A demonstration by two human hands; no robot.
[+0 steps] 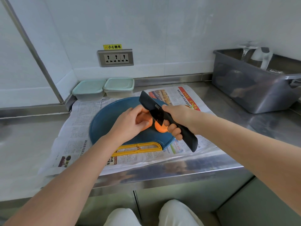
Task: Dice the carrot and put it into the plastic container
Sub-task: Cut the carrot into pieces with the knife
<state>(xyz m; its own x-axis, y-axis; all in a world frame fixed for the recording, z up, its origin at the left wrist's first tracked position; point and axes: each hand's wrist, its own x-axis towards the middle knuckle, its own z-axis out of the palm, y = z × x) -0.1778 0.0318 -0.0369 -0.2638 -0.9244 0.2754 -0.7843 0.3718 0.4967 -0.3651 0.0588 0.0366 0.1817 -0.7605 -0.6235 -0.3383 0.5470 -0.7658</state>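
Carrot (160,128) lies on the blue cutting board (105,121). My left hand (128,123) curls its fingers round it to stop it rolling. My right hand (177,118) grips the black knife (152,106), blade set across it. Two lidded plastic containers (119,87) wait behind the board.

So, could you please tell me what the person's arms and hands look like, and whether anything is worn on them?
Both arms are bare as far as the frame's edge, and no sleeves show. The left hand and the right hand wear no gloves. No watch, bracelet or ring is visible.
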